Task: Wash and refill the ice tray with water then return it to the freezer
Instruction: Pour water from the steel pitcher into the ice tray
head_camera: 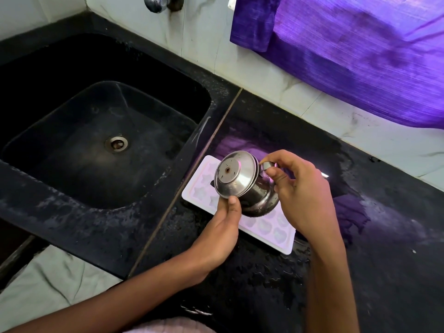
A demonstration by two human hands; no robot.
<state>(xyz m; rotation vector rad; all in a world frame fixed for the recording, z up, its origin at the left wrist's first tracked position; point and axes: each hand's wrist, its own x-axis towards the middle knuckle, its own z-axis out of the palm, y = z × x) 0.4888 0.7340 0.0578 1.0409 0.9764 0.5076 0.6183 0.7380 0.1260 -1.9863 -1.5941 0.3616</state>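
Right hand [301,193] grips the tilted steel kettle's [242,183] handle; left hand [222,227] pinches its lid over the ice tray [276,234].

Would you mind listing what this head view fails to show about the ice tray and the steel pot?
- Ice tray: its middle moulds sit behind the steel pot and both hands.
- Water in the moulds: too faint to judge.
- Pot spout: hidden by the lid.
- Tap: cut off by the top edge.
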